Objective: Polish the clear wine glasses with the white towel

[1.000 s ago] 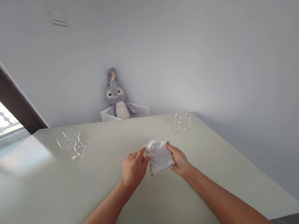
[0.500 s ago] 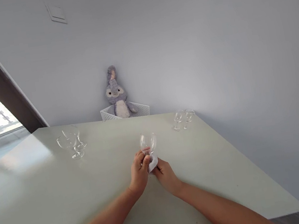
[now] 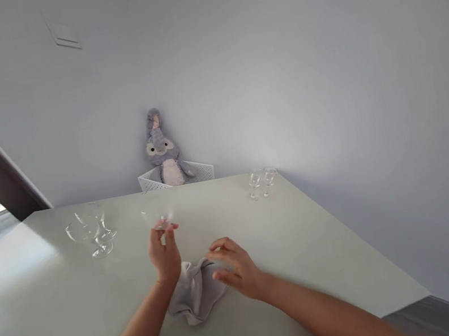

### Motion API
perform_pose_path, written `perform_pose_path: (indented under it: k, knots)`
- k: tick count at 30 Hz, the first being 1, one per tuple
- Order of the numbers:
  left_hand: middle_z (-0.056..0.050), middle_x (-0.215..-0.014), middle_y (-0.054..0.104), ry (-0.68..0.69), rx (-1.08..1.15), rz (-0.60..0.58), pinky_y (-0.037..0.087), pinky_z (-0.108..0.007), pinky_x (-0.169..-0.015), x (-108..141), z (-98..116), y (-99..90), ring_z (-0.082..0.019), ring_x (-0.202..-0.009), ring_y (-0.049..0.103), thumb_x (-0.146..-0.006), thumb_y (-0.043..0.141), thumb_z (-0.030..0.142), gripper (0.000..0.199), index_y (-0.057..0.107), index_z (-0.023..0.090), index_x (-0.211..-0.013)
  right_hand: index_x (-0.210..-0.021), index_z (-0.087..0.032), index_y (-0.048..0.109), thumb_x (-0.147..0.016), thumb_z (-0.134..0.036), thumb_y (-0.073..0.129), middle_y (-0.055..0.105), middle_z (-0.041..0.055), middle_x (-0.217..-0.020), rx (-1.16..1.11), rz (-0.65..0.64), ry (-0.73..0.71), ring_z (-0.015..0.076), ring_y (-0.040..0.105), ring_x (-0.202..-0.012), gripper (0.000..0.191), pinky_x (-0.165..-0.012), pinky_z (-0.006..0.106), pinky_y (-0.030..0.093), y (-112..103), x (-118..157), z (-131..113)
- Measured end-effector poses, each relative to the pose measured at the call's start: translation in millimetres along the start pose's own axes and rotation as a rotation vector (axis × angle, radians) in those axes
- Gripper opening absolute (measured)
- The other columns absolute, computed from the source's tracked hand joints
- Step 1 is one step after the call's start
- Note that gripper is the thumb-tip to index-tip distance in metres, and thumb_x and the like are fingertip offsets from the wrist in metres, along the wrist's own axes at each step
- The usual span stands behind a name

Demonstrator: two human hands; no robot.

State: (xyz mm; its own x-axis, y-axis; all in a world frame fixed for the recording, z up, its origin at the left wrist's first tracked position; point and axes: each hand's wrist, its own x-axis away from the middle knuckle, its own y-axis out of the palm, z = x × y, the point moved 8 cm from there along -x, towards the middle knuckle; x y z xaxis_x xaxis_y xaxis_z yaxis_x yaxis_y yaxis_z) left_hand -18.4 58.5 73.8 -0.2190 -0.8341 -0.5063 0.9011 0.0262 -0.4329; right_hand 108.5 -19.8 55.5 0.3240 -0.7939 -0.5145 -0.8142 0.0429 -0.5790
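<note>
My left hand (image 3: 164,256) holds a clear stemmed glass (image 3: 158,218) by its stem, upright above the pale table (image 3: 38,314). A crumpled grey-white cloth (image 3: 196,292) lies on the table just below and between my hands. My right hand (image 3: 235,269) hovers over the cloth's right edge with the fingers spread and nothing in them.
Two clear stemmed glasses (image 3: 89,232) stand at the left of the table, and two smaller ones (image 3: 261,180) at the far right corner. A grey plush rabbit (image 3: 162,151) sits in a white basket (image 3: 199,172) behind the far edge, against the wall.
My left hand has carried the glass to the left, away from the cloth. My right hand has let the cloth go, and it now lies on the table. The camera has swung a little right.
</note>
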Motion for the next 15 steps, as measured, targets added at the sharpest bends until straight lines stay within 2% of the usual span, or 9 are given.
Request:
perform_pose_path:
  k: [3, 6, 9, 12, 15]
  knots:
    - [-0.005, -0.081, 0.054, 0.117, -0.077, 0.021, 0.048, -0.03, -0.066, 13.7, 19.4, 25.5, -0.017, -0.076, 0.055, -0.084, 0.04, 0.039, 0.033, 0.059, 0.019, -0.103, -0.123, -0.026, 0.045, -0.077, -0.048, 0.053, 0.047, 0.0077, -0.109, -0.26, 0.118, 0.227, 0.0144, 0.051, -0.079, 0.051, -0.063, 0.026, 0.047, -6.2, 0.1, 27.7]
    - [-0.006, -0.087, 0.052, 0.224, -0.131, 0.022, 0.048, -0.032, -0.07, 29.9, 31.1, 48.3, -0.018, -0.082, 0.055, -0.085, 0.04, 0.032, 0.03, 0.057, 0.022, -0.108, -0.117, -0.025, 0.047, -0.073, -0.046, 0.059, 0.053, 0.0051, -0.102, -0.532, 0.207, 0.304, 0.0138, 0.054, -0.077, 0.05, -0.067, 0.026, 0.046, 1.7, 1.3, 38.4]
    - [-0.007, -0.095, 0.048, 0.309, -0.168, -0.007, 0.047, -0.034, -0.076, 41.1, 33.8, 58.8, -0.018, -0.089, 0.052, -0.085, 0.039, 0.023, 0.033, 0.05, 0.025, -0.116, -0.1, -0.02, 0.054, -0.076, -0.046, 0.054, 0.055, -0.0006, -0.07, -0.668, 0.334, 0.403, 0.0111, 0.05, -0.057, 0.035, -0.054, 0.024, 0.042, 1.5, 1.9, 49.1]
    - [-0.008, -0.105, 0.044, 0.304, -0.22, -0.018, 0.045, -0.037, -0.082, 44.0, 28.8, 59.0, -0.018, -0.096, 0.05, -0.084, 0.042, 0.02, 0.038, 0.043, 0.027, -0.121, -0.079, -0.017, 0.057, -0.076, -0.047, 0.051, 0.045, -0.005, -0.049, -0.596, 0.448, 0.496, 0.0091, 0.041, -0.045, 0.03, -0.046, 0.022, 0.036, -22.7, -0.7, 71.2]
    - [-0.007, -0.11, 0.042, 0.227, -0.237, -0.018, 0.044, -0.038, -0.083, 41.2, 20.4, 57.4, -0.018, -0.099, 0.049, -0.083, 0.044, 0.021, 0.035, 0.043, 0.026, -0.118, -0.074, -0.016, 0.057, -0.071, -0.047, 0.053, 0.049, -0.0036, -0.05, -0.427, 0.595, 0.61, 0.0097, 0.043, -0.044, 0.032, -0.045, 0.022, 0.035, -69.7, 1.8, 114.3]
